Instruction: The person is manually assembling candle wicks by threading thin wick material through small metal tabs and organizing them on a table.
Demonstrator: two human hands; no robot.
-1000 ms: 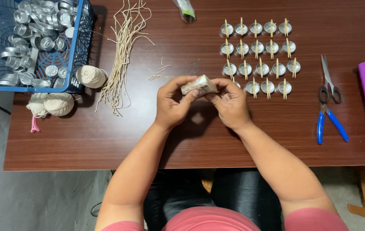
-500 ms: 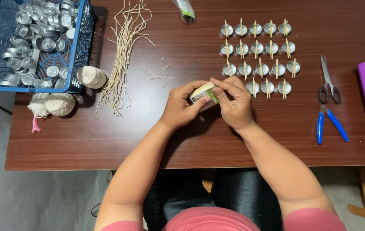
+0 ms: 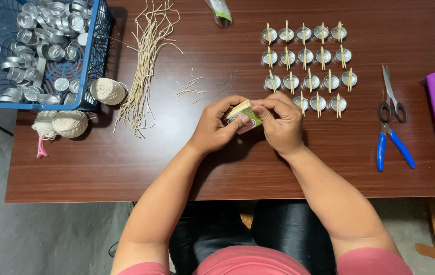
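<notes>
Resting on grey floor, dark wood bench [image 3: 126, 163]. Both hands, left [image 3: 215, 127] & right [image 3: 281, 125], fingers pinching small box [image 3: 243, 114] at frame centre. 18 metal cups [image 3: 309, 66] w/ sticks upper right; 2 twine balls [image 3: 108, 90] left.
</notes>
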